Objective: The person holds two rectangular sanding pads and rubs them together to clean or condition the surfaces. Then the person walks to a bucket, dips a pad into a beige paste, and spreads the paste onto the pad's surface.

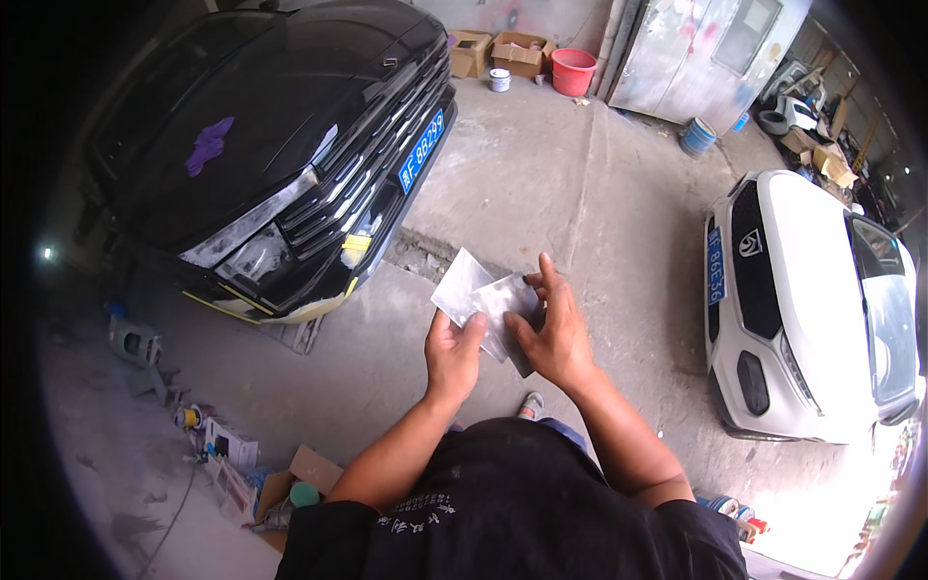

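My left hand (453, 355) pinches a thin pale sheet (462, 283), its thumb on top. A darker grey sheet (507, 297), which looks like sandpaper, overlaps it. My right hand (558, 326) grips that grey sheet by its right edge, with thumb in front and index finger stretched upward. Both sheets are held above the concrete floor; their undersides are hidden. Ahead to the left stands a black car (290, 109), its front corner nearest my hands. Dull scuffed patches mark the headlight surround (254, 217), and yellow masking tape (357, 243) sticks to the bumper.
A purple glove or rag (209, 147) lies on the black hood. To the right is a white car (812, 290). A red bucket (573, 71), cardboard boxes (518, 54) and a blue drum (698, 136) stand at the back. Boxes and tools (232, 442) line the lower left.
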The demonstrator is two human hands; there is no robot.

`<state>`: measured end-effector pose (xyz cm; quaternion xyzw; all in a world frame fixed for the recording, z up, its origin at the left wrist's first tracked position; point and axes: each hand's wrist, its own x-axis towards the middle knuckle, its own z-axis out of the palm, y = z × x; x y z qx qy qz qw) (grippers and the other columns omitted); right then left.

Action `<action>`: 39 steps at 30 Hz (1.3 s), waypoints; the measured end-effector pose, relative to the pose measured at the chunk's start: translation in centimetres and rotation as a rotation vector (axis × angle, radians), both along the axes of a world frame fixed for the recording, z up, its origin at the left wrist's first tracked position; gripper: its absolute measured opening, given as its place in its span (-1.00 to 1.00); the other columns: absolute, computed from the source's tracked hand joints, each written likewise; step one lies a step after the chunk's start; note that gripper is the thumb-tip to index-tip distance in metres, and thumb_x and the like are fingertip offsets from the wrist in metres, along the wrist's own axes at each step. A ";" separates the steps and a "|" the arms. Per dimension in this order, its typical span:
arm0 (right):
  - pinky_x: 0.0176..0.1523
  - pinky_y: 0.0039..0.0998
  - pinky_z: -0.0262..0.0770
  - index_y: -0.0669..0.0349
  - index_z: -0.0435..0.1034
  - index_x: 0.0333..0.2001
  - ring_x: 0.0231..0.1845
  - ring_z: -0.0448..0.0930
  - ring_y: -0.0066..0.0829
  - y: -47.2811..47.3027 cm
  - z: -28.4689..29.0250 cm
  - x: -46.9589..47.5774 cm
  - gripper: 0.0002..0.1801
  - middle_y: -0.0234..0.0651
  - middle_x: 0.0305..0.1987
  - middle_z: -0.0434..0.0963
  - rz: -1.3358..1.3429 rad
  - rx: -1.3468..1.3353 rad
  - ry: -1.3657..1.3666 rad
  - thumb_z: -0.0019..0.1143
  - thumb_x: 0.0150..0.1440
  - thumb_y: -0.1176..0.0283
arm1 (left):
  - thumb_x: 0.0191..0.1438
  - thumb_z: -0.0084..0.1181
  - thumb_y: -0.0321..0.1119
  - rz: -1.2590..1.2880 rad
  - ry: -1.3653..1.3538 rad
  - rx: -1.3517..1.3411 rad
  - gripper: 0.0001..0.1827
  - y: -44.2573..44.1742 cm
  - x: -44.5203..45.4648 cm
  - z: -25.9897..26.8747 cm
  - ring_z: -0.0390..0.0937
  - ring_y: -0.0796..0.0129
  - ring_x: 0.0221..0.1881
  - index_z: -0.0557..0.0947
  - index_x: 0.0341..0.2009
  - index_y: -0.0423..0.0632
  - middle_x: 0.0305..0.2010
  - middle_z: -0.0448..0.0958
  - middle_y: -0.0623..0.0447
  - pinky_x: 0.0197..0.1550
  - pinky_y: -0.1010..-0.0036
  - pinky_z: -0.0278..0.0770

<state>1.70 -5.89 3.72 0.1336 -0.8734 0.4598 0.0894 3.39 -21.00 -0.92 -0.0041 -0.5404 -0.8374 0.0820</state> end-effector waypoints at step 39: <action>-0.16 -0.22 0.50 0.50 0.06 0.25 -0.30 0.51 -0.04 -5.4 0.2 0.0 -0.25 -0.02 -0.20 0.52 0.132 -0.078 0.403 0.02 -0.09 0.72 | 0.28 -0.60 0.17 -0.304 0.084 0.227 -0.23 -1.5 -1.2 1.1 0.12 0.18 0.35 0.16 0.29 -0.24 0.35 0.16 -0.13 0.35 0.29 0.03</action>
